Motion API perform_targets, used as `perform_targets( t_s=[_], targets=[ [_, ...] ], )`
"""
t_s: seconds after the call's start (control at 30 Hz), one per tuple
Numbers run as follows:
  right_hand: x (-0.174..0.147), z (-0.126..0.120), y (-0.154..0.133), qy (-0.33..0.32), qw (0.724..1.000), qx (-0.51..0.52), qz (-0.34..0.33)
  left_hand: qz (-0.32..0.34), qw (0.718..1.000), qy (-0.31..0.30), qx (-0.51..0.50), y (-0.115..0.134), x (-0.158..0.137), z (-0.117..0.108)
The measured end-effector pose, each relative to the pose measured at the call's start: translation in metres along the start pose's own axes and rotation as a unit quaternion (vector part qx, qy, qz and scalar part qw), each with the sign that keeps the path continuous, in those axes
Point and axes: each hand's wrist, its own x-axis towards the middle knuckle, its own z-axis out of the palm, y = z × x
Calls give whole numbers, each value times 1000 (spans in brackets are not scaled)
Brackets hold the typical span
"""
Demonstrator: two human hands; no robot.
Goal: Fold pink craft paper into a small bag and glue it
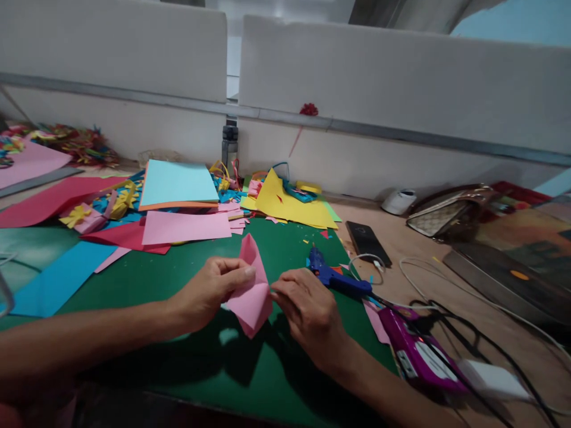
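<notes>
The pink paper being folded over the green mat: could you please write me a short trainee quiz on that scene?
1. True or false: both hands grip the folded pink paper.
2. Which tool lies just right of the right hand? A) scissors B) blue glue gun C) stapler
3. Fill in: the black phone lies on the ___ tabletop, beyond the green mat.

Key
1. True: the left hand pinches its left edge, the right hand its right edge.
2. B, the blue glue gun.
3. Wooden; the tabletop is bare wood there.
</notes>
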Motion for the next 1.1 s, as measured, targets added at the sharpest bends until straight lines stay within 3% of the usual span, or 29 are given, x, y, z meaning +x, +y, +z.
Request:
perform_targets(
  t_s=[0.23, 0.5, 0.57, 0.67, 0.73, 0.8, 0.87, 0.9, 0.97, 1.1],
  targets=[
    [-4, -4, -8, 19, 999, 25, -39, -34, 996, -15, -76, -7, 1, 5],
    [-8, -3, -9, -11, 982, -163, -91, -53, 985, -11, -165, -13, -1, 10],
    [-8, -5, -8, 11, 978, -186, -99, -50, 991, -34, -117, -12, -3, 10],
    [-7, -9, -7, 23, 974, -196, -108, 25, 994, -50, 92, -5, -8, 7],
    [-6, -12, -7, 29, 975, -190, -114, 185, 945, -7, 269, 2, -10, 1],
    [-6, -13, -8, 38, 975, -184, -117, 385, 838, 61, 383, 7, -8, -5],
    [-7, -14, -9, 41, 976, -179, -116, 479, 746, 121, 447, 9, -1, -12],
    [-7, -13, -9, 39, 977, -176, -115, 494, 722, 130, 467, 9, 3, -14],
    [-8, -12, -10, 37, 978, -168, -115, 491, 712, 104, 490, 8, 11, -17],
    [-10, -10, -10, 42, 982, -137, -124, 451, 756, 13, 474, 6, 14, -15]
  ],
)
